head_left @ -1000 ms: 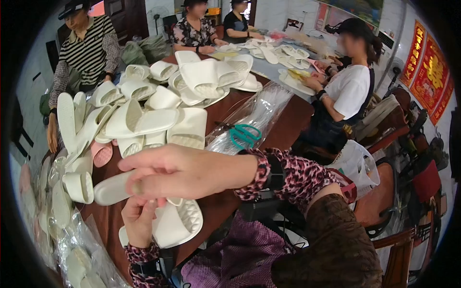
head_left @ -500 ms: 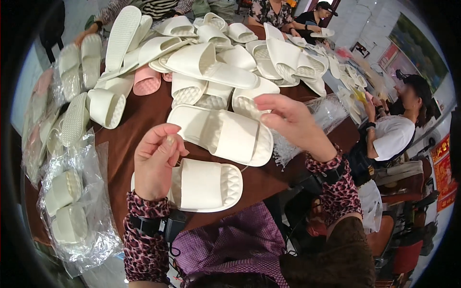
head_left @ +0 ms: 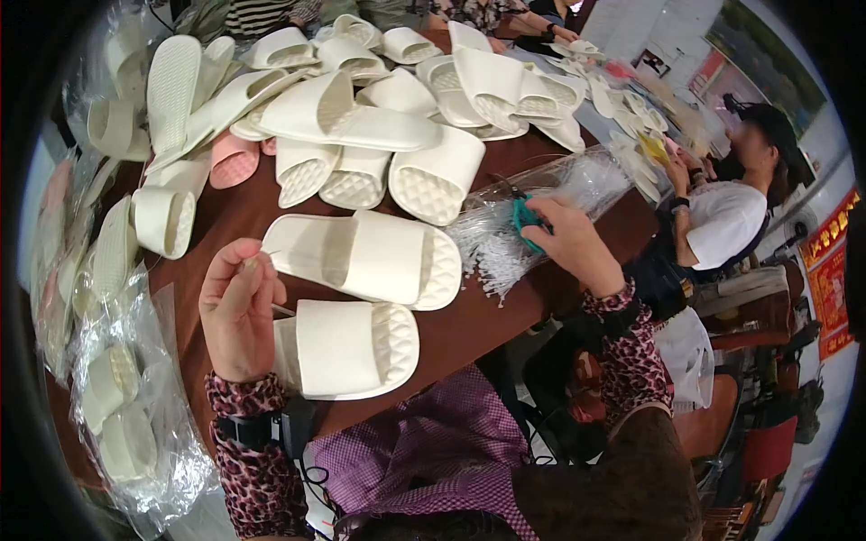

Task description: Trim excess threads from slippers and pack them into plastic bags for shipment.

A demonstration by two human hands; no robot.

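Observation:
Two cream slippers lie side by side before me: a far slipper (head_left: 388,257) and a near slipper (head_left: 336,347), toe openings pointing left. Beside their left ends, my left hand (head_left: 236,311) is closed in a pinch, with what looks like a thin pale strand at the fingertips; most of it is too fine to follow. Over to the right, my right hand (head_left: 577,239) grips teal-handled scissors (head_left: 526,221), their dark tips pointing away from me. Below the scissors lies a bundle of thin clear plastic strands with white ends (head_left: 492,257).
A heap of cream slippers (head_left: 361,122) covers the far side of the brown-covered table (head_left: 469,347). One pink slipper (head_left: 234,160) sits at its left. Bagged slippers (head_left: 126,446) line the left edge. A person in a white shirt (head_left: 726,225) sits at right; others work across.
My right hand has moved from above the far slipper to the strand bundle and taken hold of the scissors. My left hand stays pinched by the slippers. The whole view has shifted.

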